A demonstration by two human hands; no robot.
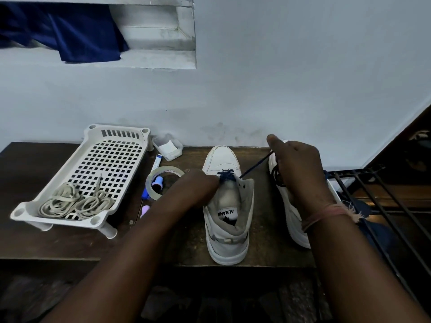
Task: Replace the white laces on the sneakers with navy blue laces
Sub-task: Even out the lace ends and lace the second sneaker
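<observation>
White laces [77, 202] coiled in tray [98, 145], tabletop's left edge. Left hand [198, 187] pinches navy lace [225, 176] at sneaker [227, 206] eyelets, mid-table. Right hand [295, 164] grips free end, drawn taut (second sneaker [291, 217] behind it). Advice: pull evenly, keep lace flat, match end lengths.

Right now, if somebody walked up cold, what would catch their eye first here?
Probably the two hands at the white sneaker mid-table: the right hand pulls a navy lace taut, while the left hand rests at the eyelets. Next, the white basket on the left, with the old pale laces heaped at its near end.
</observation>
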